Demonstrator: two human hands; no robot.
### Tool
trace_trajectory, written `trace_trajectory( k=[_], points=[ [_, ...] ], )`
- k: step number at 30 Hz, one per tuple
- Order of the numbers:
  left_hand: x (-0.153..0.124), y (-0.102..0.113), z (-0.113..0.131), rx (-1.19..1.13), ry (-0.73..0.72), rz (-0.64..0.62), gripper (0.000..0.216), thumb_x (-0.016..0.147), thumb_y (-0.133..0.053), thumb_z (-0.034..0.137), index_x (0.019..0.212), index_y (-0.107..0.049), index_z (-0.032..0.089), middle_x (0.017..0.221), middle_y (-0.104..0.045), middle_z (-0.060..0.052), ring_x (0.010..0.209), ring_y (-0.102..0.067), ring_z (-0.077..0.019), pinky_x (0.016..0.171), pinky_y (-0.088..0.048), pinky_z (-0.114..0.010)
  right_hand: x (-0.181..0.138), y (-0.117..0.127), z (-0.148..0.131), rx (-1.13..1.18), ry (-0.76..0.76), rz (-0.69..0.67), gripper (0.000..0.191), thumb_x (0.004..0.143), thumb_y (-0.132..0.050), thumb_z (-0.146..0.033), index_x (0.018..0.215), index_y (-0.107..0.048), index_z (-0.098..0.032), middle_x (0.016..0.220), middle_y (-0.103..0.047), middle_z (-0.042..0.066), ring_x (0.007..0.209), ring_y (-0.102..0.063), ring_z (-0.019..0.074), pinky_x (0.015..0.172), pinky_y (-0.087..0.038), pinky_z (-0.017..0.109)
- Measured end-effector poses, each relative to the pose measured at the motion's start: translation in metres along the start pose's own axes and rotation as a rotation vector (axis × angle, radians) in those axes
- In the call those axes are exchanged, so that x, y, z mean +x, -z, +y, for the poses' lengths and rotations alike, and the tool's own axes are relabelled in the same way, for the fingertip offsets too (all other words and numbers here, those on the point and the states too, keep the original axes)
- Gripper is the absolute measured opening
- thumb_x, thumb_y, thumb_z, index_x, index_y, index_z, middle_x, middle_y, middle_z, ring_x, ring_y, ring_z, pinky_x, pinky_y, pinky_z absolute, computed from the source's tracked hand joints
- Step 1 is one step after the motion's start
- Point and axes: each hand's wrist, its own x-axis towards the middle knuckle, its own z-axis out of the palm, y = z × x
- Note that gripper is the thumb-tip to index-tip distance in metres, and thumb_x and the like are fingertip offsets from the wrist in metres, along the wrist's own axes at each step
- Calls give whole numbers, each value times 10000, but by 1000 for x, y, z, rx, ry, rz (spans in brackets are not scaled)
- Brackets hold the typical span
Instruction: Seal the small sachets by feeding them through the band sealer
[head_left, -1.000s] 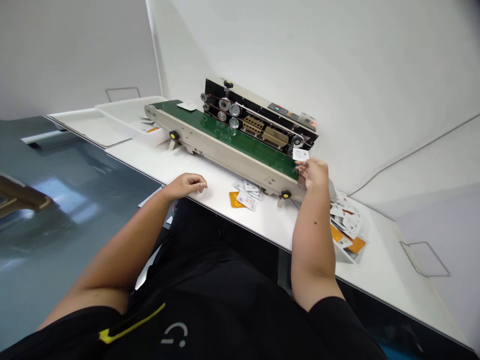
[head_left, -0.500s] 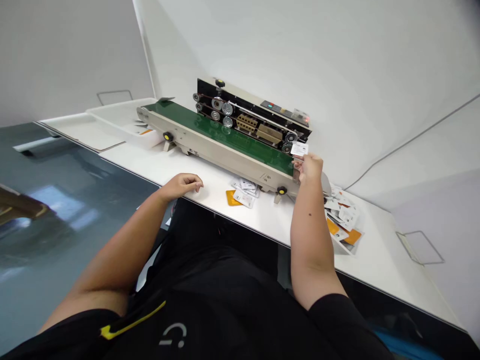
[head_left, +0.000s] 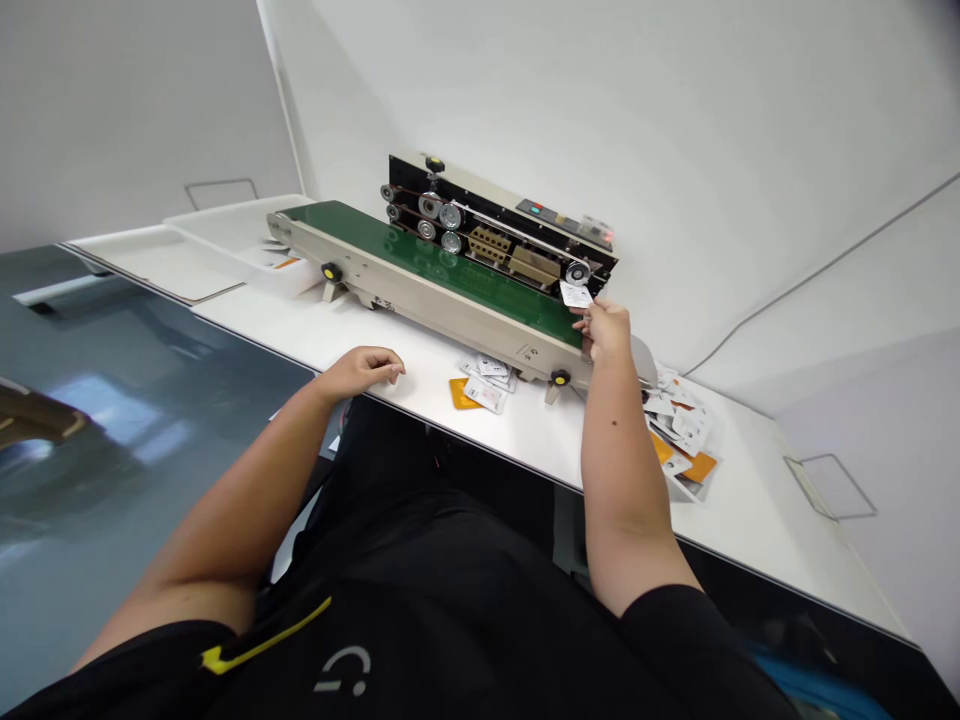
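Note:
My right hand is shut on a white printed sachet, holding it upright just above the end of the green conveyor belt and close to the rollers of a band sealer. The sealer's beige body runs along the white table. My left hand rests empty on the table's front edge, fingers loosely curled. Below the sealer, near the middle of the table, lie several white sachets beside an orange sachet.
A heap of white and orange sachets lies right of my right forearm. A white tray stands beyond the far end of the sealer. A dark glossy surface lies left of the table, and a grey cable runs along the right wall.
My right hand has moved left along the belt with the sachet, bringing it nearer the rollers. The sachet seen earlier on the belt's far end is gone. My left hand has stayed put.

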Motion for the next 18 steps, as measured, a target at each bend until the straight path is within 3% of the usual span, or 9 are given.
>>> trace_trajectory(
  k=[3, 6, 10, 14, 18],
  points=[
    [1, 0, -4, 6, -19, -1, 384, 849, -727, 556, 801, -748, 176, 766, -748, -43, 742, -672, -165, 735, -522, -246, 0, -4, 0, -69, 17, 23, 324, 866, -597, -97, 1169, -711, -91, 741, -753, 22, 384, -525, 40, 352, -320, 119],
    [2, 0, -7, 6, -30, -6, 380, 864, -722, 553, 811, -747, 177, 766, -745, -41, 745, -672, -162, 738, -522, -244, -2, -6, -1, -97, 26, 66, 370, 814, -598, -76, 1161, -728, -89, 707, -718, -1, 388, -508, 44, 371, -344, 134],
    [2, 0, -7, 10, -41, -5, 380, 868, -717, 553, 816, -745, 178, 757, -741, -39, 741, -672, -164, 739, -523, -250, -5, 0, -2, -2, 60, 209, 295, 802, -522, -88, 1014, -725, -109, 615, -645, -22, 393, -472, 63, 366, -322, 151],
    [3, -1, -4, 15, -43, 1, 386, 858, -715, 561, 801, -741, 180, 740, -733, -36, 727, -669, -164, 732, -524, -255, -4, 9, -1, 146, 80, 375, 294, 827, -465, -93, 1062, -623, -174, 582, -588, -67, 418, -496, 83, 408, -374, 146],
    [2, -1, -3, 14, -47, 14, 404, 846, -721, 580, 799, -741, 180, 743, -734, -40, 734, -670, -167, 738, -526, -260, -2, 10, 3, 111, 96, 383, 129, 858, -463, -123, 909, -544, -210, 678, -646, -40, 475, -577, 83, 434, -399, 140]
  ],
)
